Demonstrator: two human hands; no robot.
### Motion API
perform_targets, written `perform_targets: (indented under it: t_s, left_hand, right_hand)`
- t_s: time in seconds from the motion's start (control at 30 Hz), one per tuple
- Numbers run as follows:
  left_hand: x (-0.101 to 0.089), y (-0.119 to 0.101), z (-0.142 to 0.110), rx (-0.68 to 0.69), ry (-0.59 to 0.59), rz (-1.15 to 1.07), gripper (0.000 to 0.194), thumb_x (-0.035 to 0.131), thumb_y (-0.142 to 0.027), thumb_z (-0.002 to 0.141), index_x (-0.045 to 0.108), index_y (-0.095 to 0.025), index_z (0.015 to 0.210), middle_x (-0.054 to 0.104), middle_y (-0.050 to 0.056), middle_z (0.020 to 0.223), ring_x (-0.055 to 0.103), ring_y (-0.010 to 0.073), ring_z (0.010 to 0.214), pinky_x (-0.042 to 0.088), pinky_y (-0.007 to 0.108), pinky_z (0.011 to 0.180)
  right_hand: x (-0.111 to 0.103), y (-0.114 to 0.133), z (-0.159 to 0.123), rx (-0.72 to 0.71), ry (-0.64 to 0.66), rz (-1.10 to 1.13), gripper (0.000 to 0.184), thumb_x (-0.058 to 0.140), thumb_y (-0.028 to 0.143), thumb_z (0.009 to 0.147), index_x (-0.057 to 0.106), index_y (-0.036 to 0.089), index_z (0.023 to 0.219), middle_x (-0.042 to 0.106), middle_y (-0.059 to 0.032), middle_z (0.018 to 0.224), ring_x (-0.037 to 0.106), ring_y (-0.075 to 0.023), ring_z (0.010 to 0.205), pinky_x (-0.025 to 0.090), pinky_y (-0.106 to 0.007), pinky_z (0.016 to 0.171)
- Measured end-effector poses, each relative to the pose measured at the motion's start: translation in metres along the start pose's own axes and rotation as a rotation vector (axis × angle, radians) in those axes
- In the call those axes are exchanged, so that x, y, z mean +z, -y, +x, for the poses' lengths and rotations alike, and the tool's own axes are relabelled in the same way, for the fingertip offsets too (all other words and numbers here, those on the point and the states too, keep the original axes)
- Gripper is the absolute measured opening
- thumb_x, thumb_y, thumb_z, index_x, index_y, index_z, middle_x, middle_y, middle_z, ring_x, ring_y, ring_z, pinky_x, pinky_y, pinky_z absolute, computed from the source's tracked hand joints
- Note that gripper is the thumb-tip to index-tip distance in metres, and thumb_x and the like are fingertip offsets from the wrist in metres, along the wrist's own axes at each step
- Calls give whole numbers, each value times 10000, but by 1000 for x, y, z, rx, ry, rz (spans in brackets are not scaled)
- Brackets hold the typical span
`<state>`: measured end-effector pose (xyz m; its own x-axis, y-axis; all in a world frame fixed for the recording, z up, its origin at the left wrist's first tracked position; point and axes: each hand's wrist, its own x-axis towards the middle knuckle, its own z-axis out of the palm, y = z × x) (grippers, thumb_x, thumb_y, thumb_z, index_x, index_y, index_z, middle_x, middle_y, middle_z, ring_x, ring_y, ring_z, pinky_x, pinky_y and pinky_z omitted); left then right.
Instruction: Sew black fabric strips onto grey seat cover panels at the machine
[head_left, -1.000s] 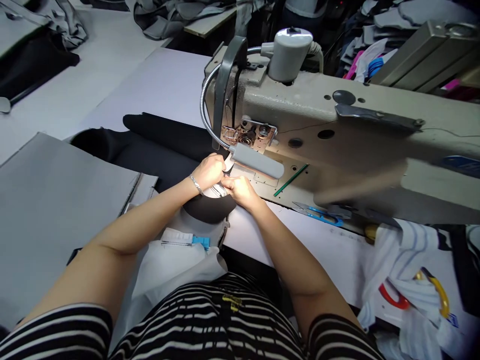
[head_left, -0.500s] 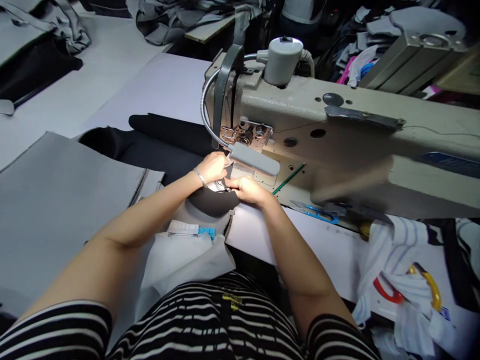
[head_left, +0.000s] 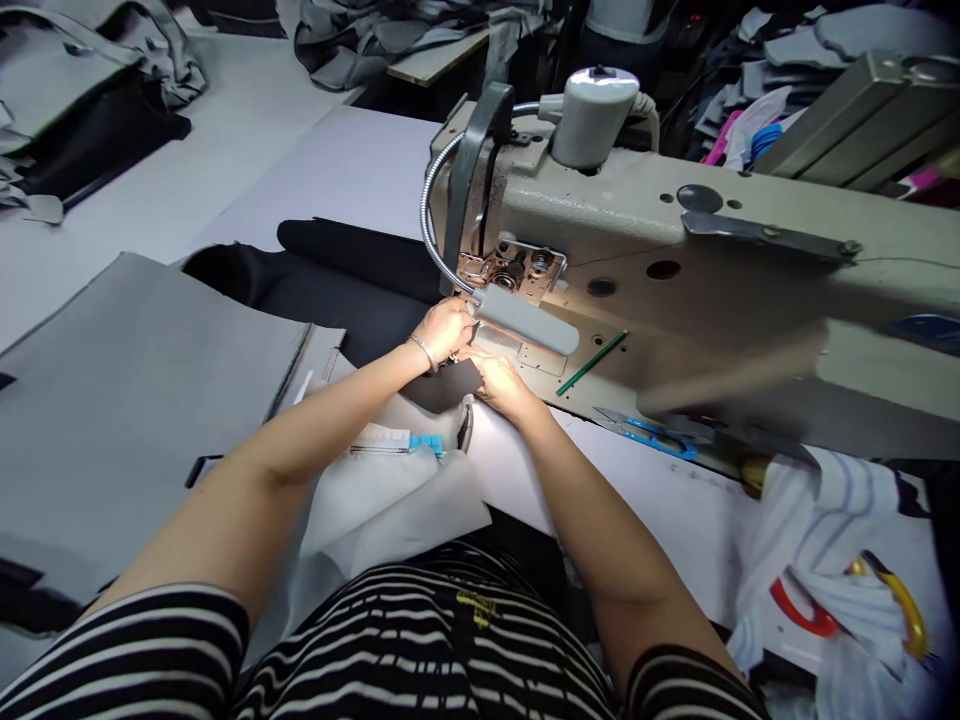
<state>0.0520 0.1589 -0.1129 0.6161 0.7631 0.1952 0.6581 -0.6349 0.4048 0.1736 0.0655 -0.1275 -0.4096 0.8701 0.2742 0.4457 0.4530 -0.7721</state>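
My left hand [head_left: 444, 328], with a bracelet at the wrist, is closed on the black fabric [head_left: 442, 388] just under the lamp of the sewing machine [head_left: 517, 200]. Close on its right, my right hand [head_left: 495, 380] pinches the same fabric at its upper right edge. Both sets of fingertips nearly meet in front of the needle area, which the lamp head [head_left: 529, 322] partly hides. Beneath my left forearm lies white fabric [head_left: 397, 500] with a white and blue label [head_left: 426, 443]. More dark fabric [head_left: 345, 300] spreads behind my left hand.
A green pencil [head_left: 592, 362] lies on the machine bed, and blue-handled snips [head_left: 652, 437] rest at its front edge. Scissors with a red handle [head_left: 802, 608] lie on striped cloth at right. A large grey panel [head_left: 165, 400] covers the left side.
The black fabric has shifted and folded over between my hands, covering the white part seen there before. My hands have drawn closer together. The whole view has shifted slightly.
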Motion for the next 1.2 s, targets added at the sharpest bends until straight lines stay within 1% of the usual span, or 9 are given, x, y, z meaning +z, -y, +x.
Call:
perform_targets:
  t_s: [0.13,0.3,0.43,0.57,0.7,0.87,0.97,1.07,1.2]
  left_hand:
    - [-49,-7,-49,75,-81,-7,214,512,-265,816,619,-147,674,632,75,782,582,168,786,466,285,746]
    - [-113,-36,-219,178,140,81,346,543,-407,802,621,-201,1069,626,122,1054,562,200,953,474,343,844]
    - [-77,-50,-348,-14,131,473,429,522,-311,811,517,-356,1239,519,83,1298,474,267,1173,363,486,985]
    - [-25,-37,-399,-278,-116,648,468,411,-158,822,516,-298,1257,603,83,1197,556,237,1097,409,401,929]
    - [-35,-23,-408,-258,-262,623,478,378,-114,805,507,-302,1225,646,67,1128,593,236,1033,445,408,822]
    - [-126,21,-402,31,-532,717,231,514,-195,732,580,-249,946,708,70,913,636,247,819,477,405,699]
    - [-185,72,-356,-44,-826,792,53,505,-255,758,541,-237,724,708,10,821,619,213,724,459,416,712]
    - [-223,121,-284,-187,-729,845,210,471,-349,801,557,-206,673,679,26,740,542,187,690,427,379,726]
    - [-233,147,-218,-272,-428,830,259,419,-359,824,569,-196,690,564,31,651,441,168,673,351,284,666]
  right_hand:
    - [-6,0,2,67,-30,75,190,485,201,710,634,186,827,659,-54,962,579,-184,942,427,-312,889]
    - [-18,3,6,204,-9,283,125,573,285,645,598,172,692,643,-61,884,582,-199,844,464,-306,747]
    - [-22,3,9,323,27,479,141,617,310,621,604,195,701,629,-32,767,578,-179,728,472,-290,646]
    - [-23,7,8,379,14,588,258,648,321,600,646,206,830,655,-28,777,600,-187,732,484,-296,636]
    - [-22,11,5,406,-41,582,292,643,311,585,664,184,848,666,-27,780,602,-181,710,490,-299,632]
    - [-21,14,5,348,29,454,247,619,312,601,664,136,767,649,-18,761,587,-172,719,480,-302,693]
    - [-22,16,5,275,129,337,214,611,316,629,655,134,733,647,-27,795,582,-184,784,464,-313,768]
    - [-22,17,2,196,204,315,231,573,323,707,660,160,845,653,-34,910,574,-180,878,435,-315,853]
    - [-15,13,1,147,169,188,191,519,283,776,655,159,826,646,-41,875,560,-167,839,434,-304,820]
